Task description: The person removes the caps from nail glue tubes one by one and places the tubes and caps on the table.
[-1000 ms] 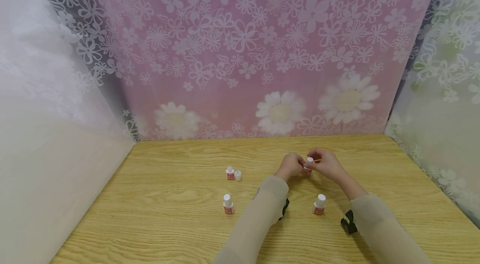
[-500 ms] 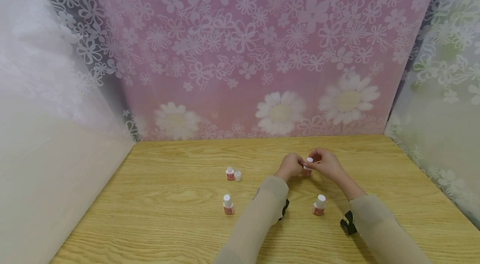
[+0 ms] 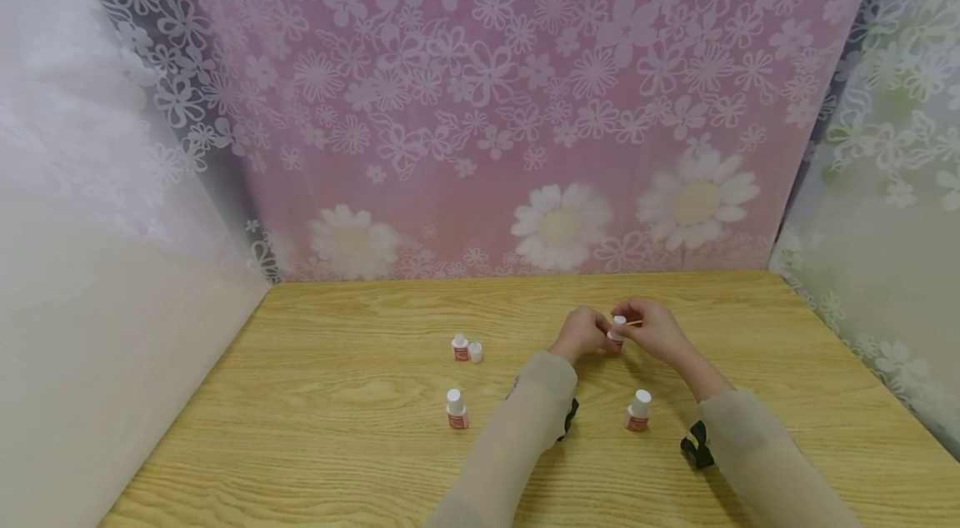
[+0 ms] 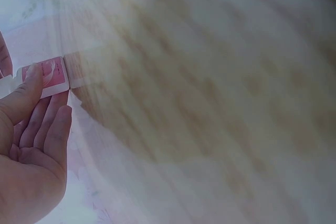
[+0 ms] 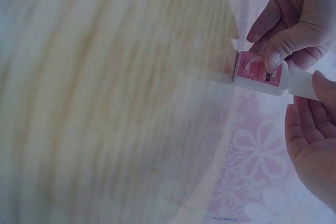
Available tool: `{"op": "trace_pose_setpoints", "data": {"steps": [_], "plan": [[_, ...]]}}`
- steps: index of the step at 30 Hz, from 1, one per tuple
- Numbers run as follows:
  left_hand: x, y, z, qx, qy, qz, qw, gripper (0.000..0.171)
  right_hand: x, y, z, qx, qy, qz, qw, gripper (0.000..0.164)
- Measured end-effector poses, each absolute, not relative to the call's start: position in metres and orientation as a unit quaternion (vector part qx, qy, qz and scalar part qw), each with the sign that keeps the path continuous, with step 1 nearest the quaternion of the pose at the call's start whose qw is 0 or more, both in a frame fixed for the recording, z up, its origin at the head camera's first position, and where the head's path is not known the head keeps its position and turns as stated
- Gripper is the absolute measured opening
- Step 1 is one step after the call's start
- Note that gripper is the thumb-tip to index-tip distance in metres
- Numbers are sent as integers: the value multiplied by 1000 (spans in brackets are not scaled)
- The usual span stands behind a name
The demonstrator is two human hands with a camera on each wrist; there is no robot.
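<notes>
In the head view my left hand (image 3: 584,332) grips a small white bottle (image 5: 260,74) with a pink label; its thumb presses on the label in both wrist views. My right hand (image 3: 651,330) pinches the bottle's white cap (image 3: 619,320) between thumb and fingers. The bottle stands upright, its base at the wooden table (image 3: 360,428). In the right wrist view the cap (image 5: 303,84) is in line with the bottle's neck, partly covered by the right thumb.
Nearer the front edge stand two capped bottles, one left (image 3: 457,410) and one right (image 3: 638,410). Farther back on the left, an uncapped bottle (image 3: 461,348) stands beside a loose white cap (image 3: 476,352). A pink flowered curtain (image 3: 480,136) hangs along the table's back edge.
My right fingers have shifted slightly around the cap. The left hand keeps its grip on the bottle, and the other bottles have not moved.
</notes>
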State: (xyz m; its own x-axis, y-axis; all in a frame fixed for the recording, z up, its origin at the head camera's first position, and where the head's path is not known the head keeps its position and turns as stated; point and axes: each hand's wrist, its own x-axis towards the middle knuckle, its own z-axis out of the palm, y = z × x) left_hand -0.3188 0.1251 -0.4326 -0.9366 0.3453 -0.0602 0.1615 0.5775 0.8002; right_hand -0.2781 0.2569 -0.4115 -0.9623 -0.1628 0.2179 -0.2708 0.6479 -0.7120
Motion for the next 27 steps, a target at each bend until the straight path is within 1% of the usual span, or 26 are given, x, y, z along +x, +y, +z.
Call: {"op": "trace_pose_setpoints", "data": {"steps": [16,27], "plan": [[-318,125,-430,132,878,444,119,14,-279,256,-409,137,-902,407,45,19],[-319,126,-429,129,881,441,115,15,-281,259,-410,158,-896,413,35,19]]}}
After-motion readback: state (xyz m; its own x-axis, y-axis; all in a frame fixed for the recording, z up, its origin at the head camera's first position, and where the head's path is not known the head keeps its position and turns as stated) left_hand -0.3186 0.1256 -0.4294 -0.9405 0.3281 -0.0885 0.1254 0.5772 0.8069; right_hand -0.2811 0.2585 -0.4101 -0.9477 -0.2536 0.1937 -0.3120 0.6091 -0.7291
